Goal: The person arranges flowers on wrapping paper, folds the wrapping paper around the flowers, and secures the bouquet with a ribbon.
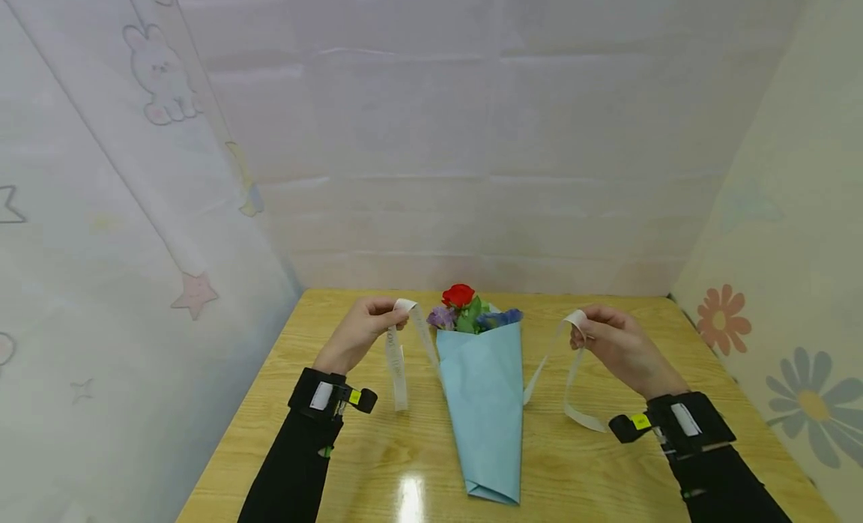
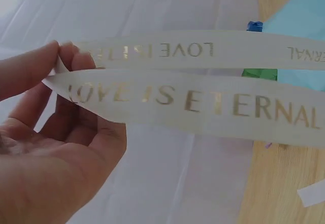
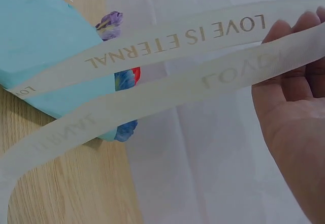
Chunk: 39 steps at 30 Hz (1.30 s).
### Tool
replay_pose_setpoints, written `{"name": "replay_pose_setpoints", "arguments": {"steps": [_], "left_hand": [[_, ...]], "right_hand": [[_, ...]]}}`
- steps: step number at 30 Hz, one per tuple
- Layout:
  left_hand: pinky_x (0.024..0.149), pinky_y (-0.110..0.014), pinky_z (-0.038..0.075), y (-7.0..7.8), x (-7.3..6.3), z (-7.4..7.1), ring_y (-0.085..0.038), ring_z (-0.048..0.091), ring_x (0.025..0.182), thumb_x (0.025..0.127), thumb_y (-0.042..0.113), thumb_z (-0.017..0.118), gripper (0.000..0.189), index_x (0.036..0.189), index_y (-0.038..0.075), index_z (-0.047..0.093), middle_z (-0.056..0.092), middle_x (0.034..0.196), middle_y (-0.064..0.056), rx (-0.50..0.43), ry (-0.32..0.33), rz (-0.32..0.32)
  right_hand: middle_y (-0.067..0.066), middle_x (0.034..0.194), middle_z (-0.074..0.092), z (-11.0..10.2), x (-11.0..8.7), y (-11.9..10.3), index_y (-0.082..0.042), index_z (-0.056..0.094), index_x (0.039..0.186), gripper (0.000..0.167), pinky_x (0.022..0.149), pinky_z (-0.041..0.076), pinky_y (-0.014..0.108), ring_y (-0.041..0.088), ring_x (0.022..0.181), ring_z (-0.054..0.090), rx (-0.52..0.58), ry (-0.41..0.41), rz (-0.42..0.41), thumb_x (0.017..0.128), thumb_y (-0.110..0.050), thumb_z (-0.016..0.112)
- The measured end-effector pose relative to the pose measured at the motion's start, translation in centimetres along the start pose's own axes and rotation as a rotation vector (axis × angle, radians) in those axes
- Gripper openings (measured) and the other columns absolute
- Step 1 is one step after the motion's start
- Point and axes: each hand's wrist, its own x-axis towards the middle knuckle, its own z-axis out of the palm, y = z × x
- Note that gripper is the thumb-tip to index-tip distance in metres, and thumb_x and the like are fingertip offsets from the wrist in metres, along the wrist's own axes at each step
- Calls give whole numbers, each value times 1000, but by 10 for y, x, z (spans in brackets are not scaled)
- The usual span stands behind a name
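A bouquet in light blue wrapping paper [image 1: 482, 410] lies on the table, its red rose [image 1: 458, 295], purple and blue flowers and green leaves at the far end. White ribbon runs to both sides of it, its middle hidden by the bouquet. At the left, my left hand [image 1: 364, 328] pinches the ribbon [image 2: 203, 102], which carries gold "LOVE IS ETERNAL" lettering; a loose tail hangs down from the fingers. My right hand [image 1: 620, 347] pinches the other side of the ribbon [image 3: 177, 46], raised right of the bouquet, with its tail curling down toward the table.
The wooden table [image 1: 270, 448] ends at a pale sheet wall [image 1: 472, 171] behind. Printed wall sheets stand left and right, with a pink star [image 1: 195, 294] and flower shapes [image 1: 812, 403]. Black straps with small cameras circle both wrists.
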Motion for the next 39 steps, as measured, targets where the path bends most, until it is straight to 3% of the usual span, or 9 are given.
{"name": "replay_pose_setpoints", "arguments": {"steps": [5,9,12,17,19,21,26,33,39], "left_hand": [[97,-37,49,-3,0,-1,-20,64,103,104,14,60,34,127,-11,62,69,108,-8,-57,-20,9],[94,-38,50,-3,2,-1,-20,63,97,106,15,57,30,123,-8,63,67,104,-10,-71,59,9],[98,-41,42,-1,3,0,-22,56,102,107,13,53,21,113,-3,65,62,107,-7,-104,108,17],[112,-47,27,1,11,9,-33,46,124,106,12,49,20,103,0,64,62,119,-4,-179,36,31],[114,-49,30,0,15,15,-36,48,123,107,12,49,20,108,-1,64,62,118,-7,-210,0,30],[107,-47,40,-1,20,20,-34,52,112,108,12,49,22,114,-2,64,62,112,-7,-218,-23,26],[89,-37,42,-1,28,34,-19,51,97,109,13,48,25,121,-5,60,58,104,-3,-124,-73,11],[88,-39,50,-1,37,53,-25,61,99,106,10,55,31,134,-2,59,61,115,-17,93,-121,64],[87,-31,52,-8,44,74,-20,62,101,102,10,64,26,125,-1,65,65,119,-15,129,-84,132]], "right_hand": [[7,104,67,1,0,-2,-3,66,119,36,90,52,30,20,94,63,-33,0,-10,108,7,34],[6,103,65,2,-1,-7,-5,66,119,34,88,52,29,20,93,61,-100,20,-10,109,4,35],[6,101,65,4,-1,-11,-5,67,118,33,86,52,29,20,91,60,-104,41,-2,109,2,35],[6,99,65,8,5,-13,-3,67,116,31,84,54,30,20,89,61,-130,68,-7,109,3,38],[6,98,66,10,8,-11,-1,67,115,28,83,54,29,20,88,62,-167,76,-13,108,4,40],[6,96,66,13,11,-9,2,66,115,25,83,55,29,20,87,62,-209,79,-10,107,5,42],[5,94,63,21,14,-8,7,63,115,21,83,54,28,21,86,60,-332,80,18,106,4,45],[8,103,64,37,19,-15,6,61,122,23,78,53,27,23,86,60,-690,153,149,103,-7,61],[10,105,66,62,33,-16,-1,66,121,27,72,52,29,20,84,60,-954,139,193,99,-15,69]]}}
